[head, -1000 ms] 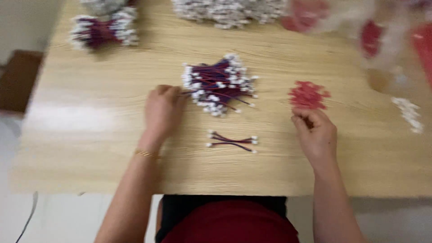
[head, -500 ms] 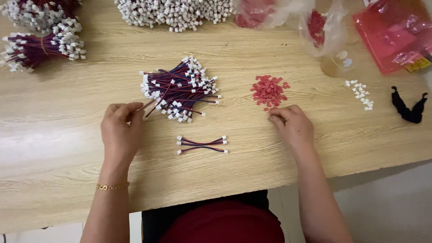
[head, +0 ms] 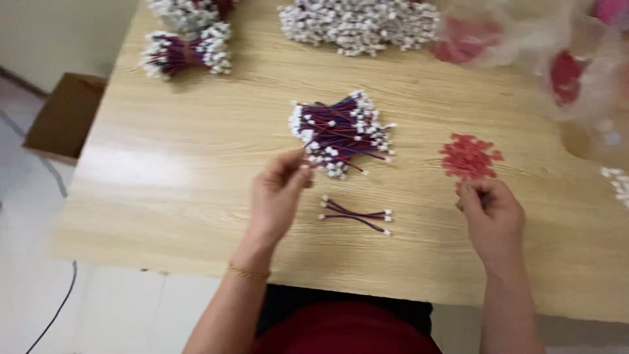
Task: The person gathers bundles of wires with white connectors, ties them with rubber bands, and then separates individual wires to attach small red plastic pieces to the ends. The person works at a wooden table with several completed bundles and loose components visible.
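Mid-tabletop, my left hand [head: 278, 196] pinches one wire from the wire pile [head: 341, 134]; tangled neighbours may drag out. Right hand [head: 491, 213] pinches, contents unclear.

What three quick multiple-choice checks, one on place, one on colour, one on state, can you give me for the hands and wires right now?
1. Where does the small set of finished wires lie?
A. Between the two hands
B. On the cardboard box
C. Under the red pile

2. What colour are the small loose pieces just above the right hand?
A. Blue
B. Red
C. Green

3. What is the left hand doing?
A. Lying flat on the table
B. Holding a bag
C. Pinching a wire at the edge of the loose wire pile

Answers: 1 A, the wires rest on the table between both hands. 2 B, the scattered heap is plainly red. 3 C, thumb and fingertips meet on a wire.
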